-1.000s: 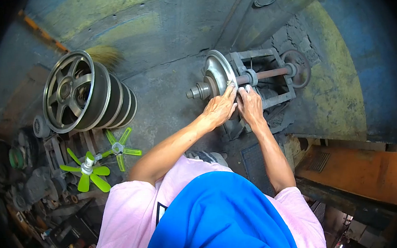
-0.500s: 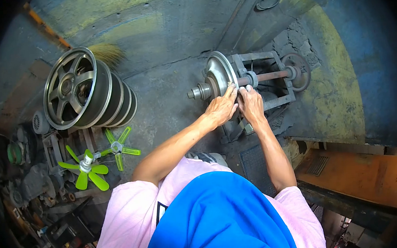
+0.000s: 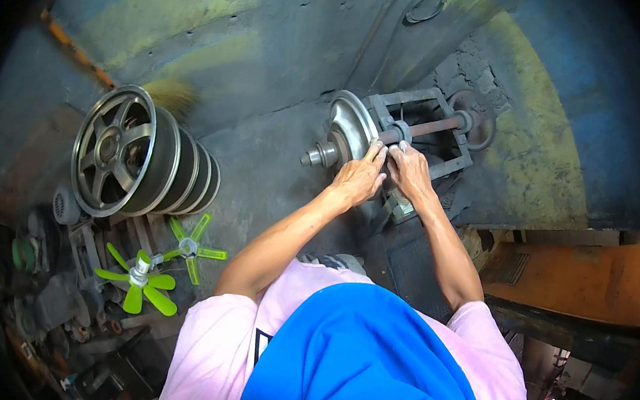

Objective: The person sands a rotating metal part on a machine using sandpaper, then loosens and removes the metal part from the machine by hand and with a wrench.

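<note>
A shiny round metal disc is mounted upright on a spindle, whose stepped end sticks out to the left. My left hand is closed at the near side of the disc's rim, fingertips against the edge. Close beside it, my right hand has its fingers curled in a pinch near the shaft. Whatever lies between the fingers of either hand is too small or hidden to make out. The shaft runs right through a grey metal frame.
Stacked wheel rims stand to the left, with a broom head behind them. Two green fans are below. A handwheel sits at the shaft's right end. An orange-brown panel lies at right; machine parts crowd the lower left.
Both hands have shifted slightly right relative to the disc. The view has tilted a little, so the background sits lower.
</note>
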Demonstrator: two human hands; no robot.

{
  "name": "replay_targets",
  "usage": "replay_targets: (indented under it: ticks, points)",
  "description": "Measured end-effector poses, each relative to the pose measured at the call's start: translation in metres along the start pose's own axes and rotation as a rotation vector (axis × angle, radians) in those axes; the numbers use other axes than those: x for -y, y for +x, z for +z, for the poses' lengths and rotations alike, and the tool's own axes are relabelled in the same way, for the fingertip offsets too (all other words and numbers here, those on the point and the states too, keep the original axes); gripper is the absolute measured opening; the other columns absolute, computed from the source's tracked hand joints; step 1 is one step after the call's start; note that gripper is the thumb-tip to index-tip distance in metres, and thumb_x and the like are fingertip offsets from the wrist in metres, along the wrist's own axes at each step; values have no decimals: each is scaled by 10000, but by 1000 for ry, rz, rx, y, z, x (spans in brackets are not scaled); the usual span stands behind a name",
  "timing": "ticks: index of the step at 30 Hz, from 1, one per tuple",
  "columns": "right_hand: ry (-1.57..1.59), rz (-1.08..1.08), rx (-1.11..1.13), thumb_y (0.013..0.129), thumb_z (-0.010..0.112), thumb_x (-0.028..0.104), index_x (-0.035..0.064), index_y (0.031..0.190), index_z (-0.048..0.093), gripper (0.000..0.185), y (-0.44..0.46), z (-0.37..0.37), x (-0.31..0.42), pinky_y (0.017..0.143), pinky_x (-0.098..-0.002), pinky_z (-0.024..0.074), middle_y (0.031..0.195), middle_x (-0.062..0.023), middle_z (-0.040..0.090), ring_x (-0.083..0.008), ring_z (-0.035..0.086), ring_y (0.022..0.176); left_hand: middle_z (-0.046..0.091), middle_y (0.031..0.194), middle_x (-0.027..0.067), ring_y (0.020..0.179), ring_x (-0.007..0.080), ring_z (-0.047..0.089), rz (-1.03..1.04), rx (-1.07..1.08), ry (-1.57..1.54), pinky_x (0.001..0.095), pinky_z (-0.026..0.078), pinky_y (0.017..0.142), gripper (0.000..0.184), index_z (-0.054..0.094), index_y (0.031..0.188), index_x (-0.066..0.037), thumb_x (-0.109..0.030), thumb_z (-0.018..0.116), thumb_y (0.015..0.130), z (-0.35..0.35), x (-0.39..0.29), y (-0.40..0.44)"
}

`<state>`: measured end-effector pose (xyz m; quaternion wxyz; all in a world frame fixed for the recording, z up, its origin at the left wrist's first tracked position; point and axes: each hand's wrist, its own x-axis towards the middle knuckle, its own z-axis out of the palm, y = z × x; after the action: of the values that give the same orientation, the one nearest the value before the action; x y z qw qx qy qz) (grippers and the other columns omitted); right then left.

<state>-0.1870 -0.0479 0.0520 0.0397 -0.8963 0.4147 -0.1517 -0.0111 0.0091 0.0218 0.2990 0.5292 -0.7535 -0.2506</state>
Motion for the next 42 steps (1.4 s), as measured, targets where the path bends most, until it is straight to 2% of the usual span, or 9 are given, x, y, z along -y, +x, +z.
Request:
replay_targets:
  ticks: [4,10,15,22,23,27,33,36,42]
  points:
    - [25,-44,-257,827,713,63,27,1038,664,220,9,-77,29,780,-474,526,927,-182,604,-393,640,896,483,1486,212,1147,417,651,225,-106,7,481,580,927,550,507,1431,-33,-216,679,942,-62,-35,15]
    - [452,141,-329,877,716,109,35,1110,675,248,10,-110,23,825,-434,515,962,-150,616,-331,639,982,660,1066,125,973,348,683,356,-90,56,426,555,802,325,646,1190,-57,-87,715,874,-129,-56,69]
    - [90,100,-579,781,804,107,91,1262,635,510,-12,-93,28,963,-458,484,1155,-123,589,-342,578,1116,719,986,131,840,208,682,189,27,-143,340,537,780,282,673,1124,3,-154,760,906,-119,-53,76]
    - [36,85,-558,749,756,64,25,1102,610,384,-7,-87,13,908,-457,480,1066,-147,604,-346,584,1041,704,1136,143,967,244,689,224,66,-175,363,552,880,452,625,1313,-41,-139,760,893,-119,-69,90]
    - [55,78,-535,748,741,40,10,1093,600,373,-6,-85,13,894,-449,493,1046,-156,616,-352,602,1019,654,1270,158,1176,299,634,318,15,-99,413,514,1014,531,594,1375,-75,-112,755,870,-117,-65,89]
    - [84,27,-444,792,692,4,25,1058,610,279,-3,-51,7,853,-436,527,960,-143,658,-342,652,941,543,1456,156,1437,344,426,522,-8,420,490,402,1160,524,634,1335,-74,-69,735,821,-97,-48,81]
    - [74,56,-254,878,584,8,21,950,694,132,-11,31,-2,774,-452,584,930,-174,710,-352,710,887,593,1397,240,1208,434,614,253,389,354,450,542,997,475,634,1270,30,59,580,799,-36,25,61]
    - [124,160,-149,824,617,-34,-8,1041,679,227,-9,36,-2,835,-482,576,1022,-223,710,-404,697,966,608,1369,244,1199,431,615,390,69,359,458,532,1000,453,644,1233,42,73,584,785,-24,34,49]
    - [111,99,-93,800,623,-58,-3,1116,676,326,-3,43,-9,871,-474,577,1108,-224,706,-399,693,1004,653,1207,249,1119,446,621,396,53,222,484,526,953,360,639,1139,48,79,581,784,-28,38,50]
